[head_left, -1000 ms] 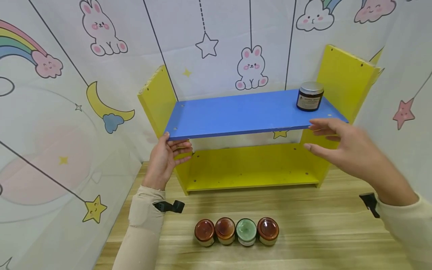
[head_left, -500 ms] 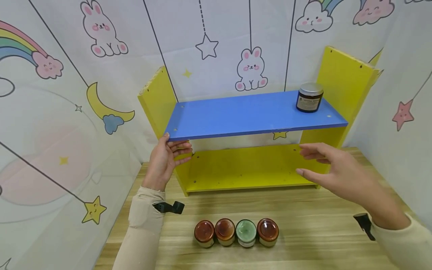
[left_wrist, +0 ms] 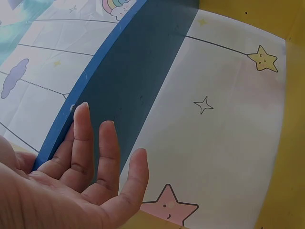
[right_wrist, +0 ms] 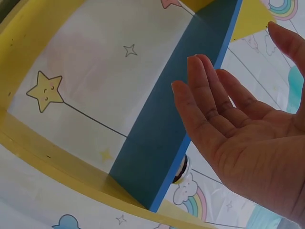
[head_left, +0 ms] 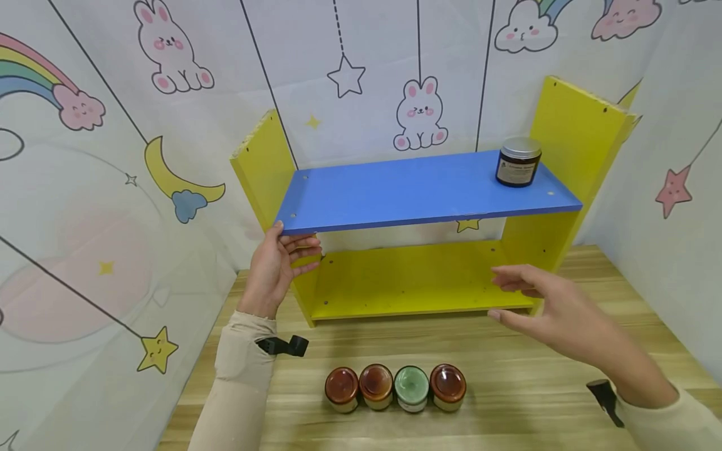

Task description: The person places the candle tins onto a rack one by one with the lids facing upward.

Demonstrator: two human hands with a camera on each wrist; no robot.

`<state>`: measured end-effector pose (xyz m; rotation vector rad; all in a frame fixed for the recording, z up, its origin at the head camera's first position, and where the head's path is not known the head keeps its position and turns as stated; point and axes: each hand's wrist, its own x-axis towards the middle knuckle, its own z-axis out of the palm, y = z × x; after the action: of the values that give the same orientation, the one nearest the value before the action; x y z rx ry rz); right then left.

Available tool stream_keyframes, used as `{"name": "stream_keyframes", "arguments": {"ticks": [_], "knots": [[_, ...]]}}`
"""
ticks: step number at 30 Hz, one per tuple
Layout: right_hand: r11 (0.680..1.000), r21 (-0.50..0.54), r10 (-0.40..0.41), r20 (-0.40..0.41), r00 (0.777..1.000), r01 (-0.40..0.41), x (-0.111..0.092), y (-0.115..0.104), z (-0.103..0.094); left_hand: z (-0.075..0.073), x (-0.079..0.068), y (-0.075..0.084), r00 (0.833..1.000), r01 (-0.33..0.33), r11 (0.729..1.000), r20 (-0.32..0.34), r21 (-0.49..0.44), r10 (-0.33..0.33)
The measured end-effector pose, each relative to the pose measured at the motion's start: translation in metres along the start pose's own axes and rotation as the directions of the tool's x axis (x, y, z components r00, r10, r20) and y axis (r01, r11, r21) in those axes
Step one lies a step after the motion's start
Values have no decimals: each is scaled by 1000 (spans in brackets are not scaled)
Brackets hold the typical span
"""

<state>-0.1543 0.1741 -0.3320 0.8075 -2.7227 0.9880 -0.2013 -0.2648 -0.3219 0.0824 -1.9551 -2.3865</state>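
Note:
A blue shelf board point(head_left: 406, 191) spans the two yellow side panels of a shelf unit. At its front left corner my left hand point(head_left: 273, 269) holds it, thumb on top and fingers underneath; the left wrist view has those fingers point(left_wrist: 108, 152) spread below the board. My right hand point(head_left: 544, 307), fingers slightly bent and thumb apart, hovers in front of the unit's lower right side with nothing in it. On the board's right end stands a dark jar point(head_left: 517, 169) with a silver lid and a pale label.
A yellow bottom shelf point(head_left: 406, 279) joins the side panels point(head_left: 581, 138) low down. In front, on the wooden table point(head_left: 507, 413), several small jars stand in a row: reddish-brown ones and a green jar point(head_left: 412, 385). Printed cloth walls point(head_left: 372, 37) enclose the back and sides.
My right hand has moved down and slightly left, away from the blue board's front right edge. My left hand, the board and the jars stay where they were.

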Motion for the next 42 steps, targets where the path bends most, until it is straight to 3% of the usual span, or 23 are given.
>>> {"name": "stream_keyframes", "arguments": {"ticks": [21,32,42], "knots": [[998,62,-22,20,1000,21,-18,14,32,0,1,0,1000,-17,1000,4,7,17],[991,125,27,75,997,-37,-26,31,54,0,1,-1,1000,-18,1000,3,5,18],[984,175,20,99,995,-37,-36,43,77,0,0,-1,1000,-12,1000,0,3,12]]}}
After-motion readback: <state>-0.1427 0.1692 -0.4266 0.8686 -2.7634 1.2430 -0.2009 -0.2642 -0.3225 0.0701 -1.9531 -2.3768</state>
